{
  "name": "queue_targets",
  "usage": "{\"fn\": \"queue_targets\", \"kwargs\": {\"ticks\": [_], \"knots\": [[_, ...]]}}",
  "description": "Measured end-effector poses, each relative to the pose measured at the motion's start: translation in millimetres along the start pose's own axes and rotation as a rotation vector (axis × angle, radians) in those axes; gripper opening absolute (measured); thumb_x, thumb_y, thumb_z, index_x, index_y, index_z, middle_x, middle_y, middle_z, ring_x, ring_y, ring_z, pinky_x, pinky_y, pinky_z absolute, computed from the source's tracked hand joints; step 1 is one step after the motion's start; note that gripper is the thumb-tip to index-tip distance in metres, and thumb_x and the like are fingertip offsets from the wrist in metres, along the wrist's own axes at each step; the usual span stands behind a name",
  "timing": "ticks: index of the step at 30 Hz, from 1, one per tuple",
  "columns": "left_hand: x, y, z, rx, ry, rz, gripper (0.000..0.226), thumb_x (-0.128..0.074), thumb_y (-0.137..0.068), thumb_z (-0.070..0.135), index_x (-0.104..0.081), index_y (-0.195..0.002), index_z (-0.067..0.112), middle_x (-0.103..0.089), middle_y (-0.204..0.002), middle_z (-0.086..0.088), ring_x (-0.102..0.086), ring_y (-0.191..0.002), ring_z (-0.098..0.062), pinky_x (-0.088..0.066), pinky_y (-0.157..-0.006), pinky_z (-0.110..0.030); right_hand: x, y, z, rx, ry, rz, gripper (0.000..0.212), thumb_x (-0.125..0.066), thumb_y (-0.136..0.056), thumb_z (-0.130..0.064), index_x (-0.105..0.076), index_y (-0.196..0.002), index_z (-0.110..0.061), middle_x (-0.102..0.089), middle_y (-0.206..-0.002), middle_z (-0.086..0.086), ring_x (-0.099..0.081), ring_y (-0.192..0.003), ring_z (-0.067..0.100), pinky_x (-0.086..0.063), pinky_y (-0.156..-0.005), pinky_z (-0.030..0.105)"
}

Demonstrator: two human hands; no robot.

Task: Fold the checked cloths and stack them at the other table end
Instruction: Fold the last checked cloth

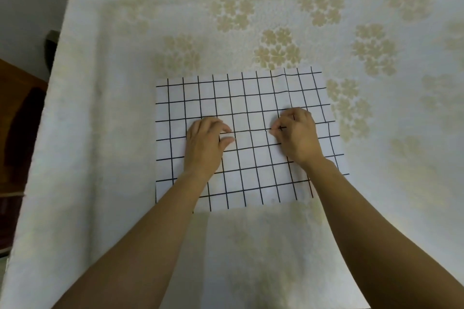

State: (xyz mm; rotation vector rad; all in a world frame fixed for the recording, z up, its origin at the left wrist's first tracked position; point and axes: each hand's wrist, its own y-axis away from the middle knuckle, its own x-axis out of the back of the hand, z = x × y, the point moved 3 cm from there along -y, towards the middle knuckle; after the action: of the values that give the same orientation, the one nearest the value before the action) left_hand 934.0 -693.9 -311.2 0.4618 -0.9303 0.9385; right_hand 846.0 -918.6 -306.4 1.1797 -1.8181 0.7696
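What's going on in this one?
A person is working on a white checked cloth spread flat on a flowered tablecloth. Both hands sit near the cloth's middle. The right hand pinches the fabric between thumb and fingers. The left hand rests on it with fingers curled, though it is hard to tell whether it grips the fabric. The cloth shows no fold yet.

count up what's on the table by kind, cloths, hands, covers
checked cloth: 1
hands on the cloth: 2, left hand and right hand
flowered table cover: 1
total: 4
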Motion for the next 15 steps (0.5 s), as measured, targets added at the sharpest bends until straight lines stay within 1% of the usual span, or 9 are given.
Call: {"fn": "queue_targets", "kwargs": {"ticks": [2,5,9,12,15], "knots": [[2.4,-2.0,-0.1,0.003,-0.005,-0.021,0.024,-0.073,-0.087,0.036,-0.069,-0.108,0.024,-0.059,-0.118,0.004,-0.048,-0.116,-0.022,-0.038,-0.104,-0.035,2.6,-1.3,-0.6,0.014,0.005,-0.032,0.003,-0.075,-0.083,-0.016,-0.073,-0.085,-0.014,-0.062,-0.105,0.011,-0.055,-0.105,0.036,-0.036,-0.096,0.037],[6.6,-4.8,7.1,0.000,-0.005,-0.051,0.030,-0.074,-0.085,0.040,-0.069,-0.111,0.026,-0.059,-0.119,0.005,-0.046,-0.118,-0.021,-0.036,-0.105,-0.035,13.0,-3.1,-4.9,0.035,0.006,-0.054,0.008,-0.074,-0.087,-0.018,-0.071,-0.088,-0.011,-0.062,-0.103,0.009,-0.053,-0.104,0.033,-0.042,-0.093,0.039],[9.4,-12.0,26.4,-0.049,-0.049,-0.081,0.017,-0.072,-0.090,0.032,-0.072,-0.105,0.025,-0.061,-0.114,0.005,-0.048,-0.115,-0.021,-0.032,-0.104,-0.032,24.9,-2.5,-11.3,0.078,0.015,-0.081,0.007,-0.073,-0.089,-0.019,-0.071,-0.091,-0.012,-0.064,-0.099,0.006,-0.053,-0.101,0.032,-0.040,-0.089,0.031],[14.6,-17.7,34.8,-0.071,-0.092,-0.075,0.010,-0.067,-0.094,0.028,-0.071,-0.100,0.021,-0.066,-0.108,0.003,-0.053,-0.108,-0.023,-0.038,-0.102,-0.036,33.4,-2.6,-15.4,0.076,-0.003,-0.092,0.006,-0.072,-0.090,-0.018,-0.071,-0.092,-0.013,-0.065,-0.099,0.005,-0.052,-0.103,0.030,-0.036,-0.088,0.027],[26.6,-21.7,43.3,-0.105,-0.073,-0.070,0.009,-0.062,-0.098,0.027,-0.067,-0.099,0.020,-0.071,-0.093,0.004,-0.059,-0.091,-0.021,-0.039,-0.098,-0.035,45.4,-3.4,-18.3,0.072,-0.058,-0.110,0.006,-0.067,-0.094,-0.019,-0.068,-0.091,-0.014,-0.067,-0.096,0.002,-0.053,-0.100,0.026,-0.041,-0.087,0.031]]}}
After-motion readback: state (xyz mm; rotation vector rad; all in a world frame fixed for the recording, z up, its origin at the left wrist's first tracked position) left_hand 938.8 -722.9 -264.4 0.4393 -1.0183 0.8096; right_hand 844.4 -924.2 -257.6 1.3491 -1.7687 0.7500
